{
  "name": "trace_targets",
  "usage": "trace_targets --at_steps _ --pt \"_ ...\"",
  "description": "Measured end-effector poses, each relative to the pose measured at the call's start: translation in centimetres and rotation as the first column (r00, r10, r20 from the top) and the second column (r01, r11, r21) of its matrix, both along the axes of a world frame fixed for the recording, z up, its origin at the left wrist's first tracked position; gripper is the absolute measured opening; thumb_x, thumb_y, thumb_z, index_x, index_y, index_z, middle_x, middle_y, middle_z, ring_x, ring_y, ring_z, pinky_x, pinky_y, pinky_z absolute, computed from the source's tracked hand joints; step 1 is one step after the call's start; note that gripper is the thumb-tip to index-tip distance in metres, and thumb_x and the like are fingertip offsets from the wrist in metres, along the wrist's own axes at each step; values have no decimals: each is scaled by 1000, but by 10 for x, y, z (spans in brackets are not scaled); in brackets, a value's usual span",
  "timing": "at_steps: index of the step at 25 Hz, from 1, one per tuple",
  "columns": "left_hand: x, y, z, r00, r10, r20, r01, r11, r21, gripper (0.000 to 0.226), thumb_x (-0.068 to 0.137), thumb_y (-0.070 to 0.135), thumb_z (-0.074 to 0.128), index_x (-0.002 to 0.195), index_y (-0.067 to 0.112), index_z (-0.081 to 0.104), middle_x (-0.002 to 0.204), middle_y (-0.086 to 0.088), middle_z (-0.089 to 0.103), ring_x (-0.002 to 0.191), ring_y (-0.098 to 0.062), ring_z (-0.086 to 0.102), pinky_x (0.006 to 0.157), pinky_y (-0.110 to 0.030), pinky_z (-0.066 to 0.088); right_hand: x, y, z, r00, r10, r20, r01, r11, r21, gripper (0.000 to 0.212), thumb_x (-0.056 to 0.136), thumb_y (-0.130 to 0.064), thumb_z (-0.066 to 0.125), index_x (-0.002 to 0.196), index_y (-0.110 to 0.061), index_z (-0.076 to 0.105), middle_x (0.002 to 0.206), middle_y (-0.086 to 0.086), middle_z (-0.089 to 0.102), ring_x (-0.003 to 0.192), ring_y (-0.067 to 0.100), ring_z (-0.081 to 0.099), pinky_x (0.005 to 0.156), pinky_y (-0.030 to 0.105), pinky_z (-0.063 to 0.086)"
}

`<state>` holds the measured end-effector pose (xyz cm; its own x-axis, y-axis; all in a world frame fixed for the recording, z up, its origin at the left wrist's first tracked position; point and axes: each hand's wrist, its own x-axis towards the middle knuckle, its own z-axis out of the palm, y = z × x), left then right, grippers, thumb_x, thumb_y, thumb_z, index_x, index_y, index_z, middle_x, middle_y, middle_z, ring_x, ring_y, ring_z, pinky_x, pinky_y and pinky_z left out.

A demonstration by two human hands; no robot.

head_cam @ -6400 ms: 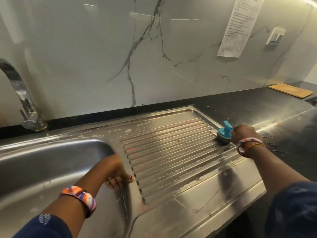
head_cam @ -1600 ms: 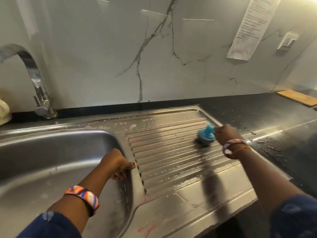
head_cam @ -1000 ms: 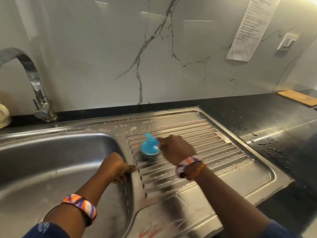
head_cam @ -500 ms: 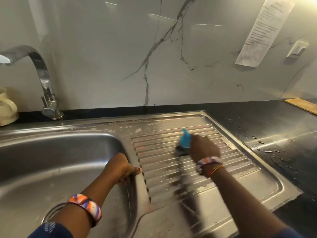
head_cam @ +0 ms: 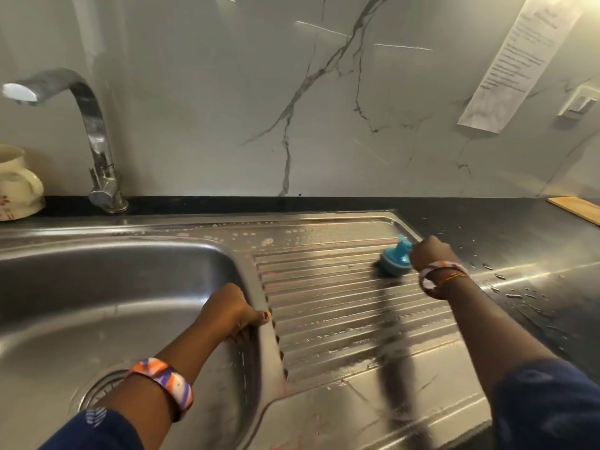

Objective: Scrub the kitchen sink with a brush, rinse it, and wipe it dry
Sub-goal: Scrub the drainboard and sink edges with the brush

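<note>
Right hand (head_cam: 428,253) grips brush (head_cam: 394,259) on drainboard (head_cam: 341,306); left hand (head_cam: 232,315) clasps sink rim (head_cam: 259,293).

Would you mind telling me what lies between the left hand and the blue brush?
In the head view, only wet ridged drainboard separates the left hand from the blue brush.

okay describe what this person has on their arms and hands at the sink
Both arms have dark navy sleeves; the left sleeve bears a small white pattern. The left wrist wears a wide orange, purple and white bangle. The right wrist carries a similar bangle plus thin orange bands. The left thumbnail is painted red.
</note>
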<state>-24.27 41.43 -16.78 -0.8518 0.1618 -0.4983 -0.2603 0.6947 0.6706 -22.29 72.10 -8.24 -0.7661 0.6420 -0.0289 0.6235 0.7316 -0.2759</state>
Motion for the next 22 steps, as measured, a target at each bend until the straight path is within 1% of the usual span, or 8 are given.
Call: trace_targets --at_steps 3,5,7,9,11,16,20,22 --pt "-6 3 2 994 -16 111 18 1000 -15 34 83 31 71 75 -1 61 79 -17 69 84 -30 70 72 -31 54 -5 -4 2 1000 -14 -9 14 1000 -21 32 94 -18 51 117 4 57 108 19 62 89 27 55 86 36 47" --pt "-10 4 7 970 -67 234 79 996 -38 37 89 33 63 90 -4 64 105 -21 68 103 -29 65 69 -26 49 -9 -40 -8 991 131 -35 -132 991 -28 32 94 -18 50 116 1 60 106 18 63 91 27 58 80 32 45" --pt "-13 5 12 945 -101 310 122 991 -47 47 93 33 57 116 -8 58 123 -21 61 117 -28 58 76 -29 49 -7 -91 -20 950 305 -70 -309 949 -67 30 94 -21 50 114 -3 63 110 15 66 95 26 62 76 27 45" --pt "-14 5 16 942 -103 319 124 991 -48 50 93 32 57 123 -9 54 125 -20 60 119 -28 56 88 -32 48 -1 -140 -27 900 420 -114 -429 901 -67 31 93 -24 48 117 -11 64 112 12 67 99 25 64 83 29 49" --pt "-11 6 19 942 -106 320 128 991 -49 51 93 32 56 123 -9 53 125 -20 60 119 -28 57 81 -31 50 4 -165 -28 882 453 -128 -461 886 -40 33 94 -26 48 122 -16 62 115 9 66 103 26 63 85 30 48" --pt "-2 6 17 968 -67 244 74 997 -23 45 94 28 57 119 -9 55 121 -22 61 116 -30 58 96 -34 45 1 -95 -19 927 364 -86 -365 931 8 33 94 -26 47 118 -9 62 109 13 66 95 27 63 77 29 44" --pt "5 7 14 994 -17 112 19 1000 -20 31 88 28 65 82 -2 60 96 -21 68 97 -31 66 85 -35 51 3 -9 -5 996 78 -47 -76 997 32 33 95 -23 49 114 2 57 108 17 63 96 30 61 87 38 48" --pt "5 6 9 999 14 35 -13 999 -31 32 85 29 70 77 -1 61 82 -17 68 84 -29 68 81 -35 53 4 -1 -3 997 10 -82 -12 999 -30 33 93 -22 52 116 3 56 107 18 62 97 30 59 88 38 48"
